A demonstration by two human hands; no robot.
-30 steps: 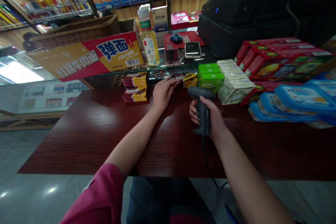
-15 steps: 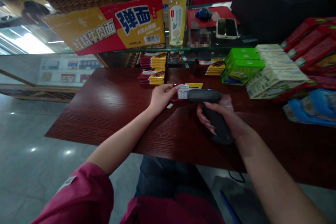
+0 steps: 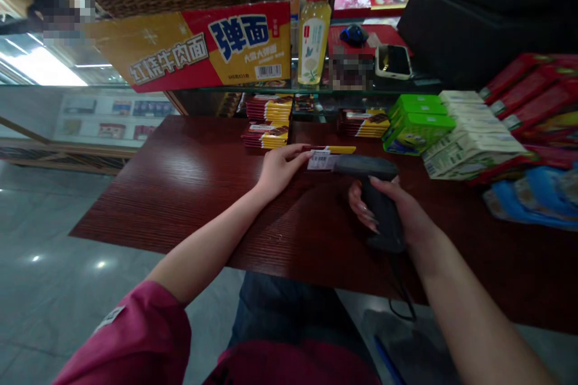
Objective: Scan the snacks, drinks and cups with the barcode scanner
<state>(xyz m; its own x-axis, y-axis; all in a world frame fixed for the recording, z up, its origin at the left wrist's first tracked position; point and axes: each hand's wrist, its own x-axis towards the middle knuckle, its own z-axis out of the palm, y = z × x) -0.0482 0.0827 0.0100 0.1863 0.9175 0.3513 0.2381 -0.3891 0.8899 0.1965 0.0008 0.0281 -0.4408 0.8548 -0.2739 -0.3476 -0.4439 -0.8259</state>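
On counter (image 3: 217,216), left grip (image 3: 277,169) pinching packet (image 3: 321,160), now clear of stacks (image 3: 267,135), right grip (image 3: 409,212) round scanner (image 3: 383,212)

a dark scanner (image 3: 385,212) points at a flat packet (image 3: 321,160), label up.

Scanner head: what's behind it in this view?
The packet in the left hand; its white label and yellow strip show. The scanner head covers its lower right part.

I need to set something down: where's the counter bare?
Bare: the counter left of the left arm; between the arms, nearer than the packet and scanner, save small specks; and right of the right arm, short of the blue packs. Crowded: the back, with chocolate stacks, green boxes and pale boxes.
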